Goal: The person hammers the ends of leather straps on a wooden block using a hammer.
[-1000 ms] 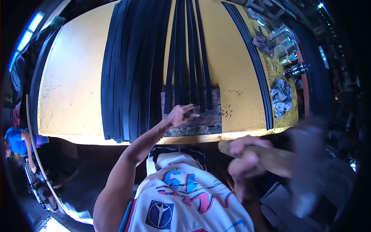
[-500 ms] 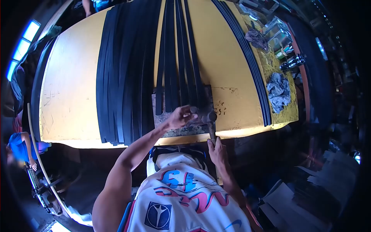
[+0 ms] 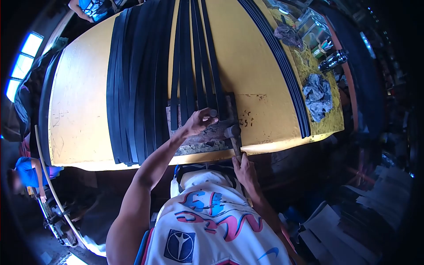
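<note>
My left hand is closed round a short punch-like tool, its round top showing above the fingers. It is over a dark worn board at the near edge of the yellow table. Just right of it, my right hand grips the wooden handle of a hammer, whose head is above the board. Several narrow black strips run down the table, their near ends on the board. The tool's lower end is hidden.
A wide bundle of black strips lies left. More strips lie right, beside crumpled cloth, a dark rag and a black bottle. One person is at lower left, another at the far edge.
The view has shifted, moving the table's contents slightly left. The hammer and my two hands remain close together. More of the person at the far edge shows.
</note>
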Available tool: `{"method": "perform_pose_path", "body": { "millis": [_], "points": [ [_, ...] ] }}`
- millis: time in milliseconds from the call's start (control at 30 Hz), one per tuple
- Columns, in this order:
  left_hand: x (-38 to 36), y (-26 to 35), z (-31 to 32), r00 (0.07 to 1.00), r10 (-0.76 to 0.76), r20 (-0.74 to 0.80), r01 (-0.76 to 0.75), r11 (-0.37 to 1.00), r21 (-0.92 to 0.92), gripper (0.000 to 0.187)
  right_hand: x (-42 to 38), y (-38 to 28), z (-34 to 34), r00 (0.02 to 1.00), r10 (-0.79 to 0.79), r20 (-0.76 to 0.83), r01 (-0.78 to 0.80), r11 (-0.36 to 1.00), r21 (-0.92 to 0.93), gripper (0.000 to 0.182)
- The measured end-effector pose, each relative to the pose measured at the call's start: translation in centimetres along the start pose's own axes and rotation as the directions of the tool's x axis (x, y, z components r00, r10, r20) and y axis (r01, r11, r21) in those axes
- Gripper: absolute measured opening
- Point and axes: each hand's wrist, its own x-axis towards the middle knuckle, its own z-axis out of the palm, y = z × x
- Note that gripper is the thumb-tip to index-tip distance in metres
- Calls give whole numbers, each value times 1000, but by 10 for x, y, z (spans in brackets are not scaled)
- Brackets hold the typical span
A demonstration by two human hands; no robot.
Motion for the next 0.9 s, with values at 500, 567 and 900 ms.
{"method": "perform_pose_path", "body": {
  "millis": [500, 567, 900],
  "points": [
    [-5, 6, 3, 998, -7, -60, 8, 1000, 13, 27, -3, -5, -3, 996, -58, -64, 54, 997, -61, 39],
    [-6, 3, 4, 997, 12, -81, -13, 1000, -12, 26, -3, -6, -4, 998, -47, -53, 43, 996, -80, 39],
    [-20, 16, 3, 999, 27, -24, -22, 983, 182, 33, -17, -80, -60, 934, -267, -239, 287, 957, 53, 41]
  ]
}}
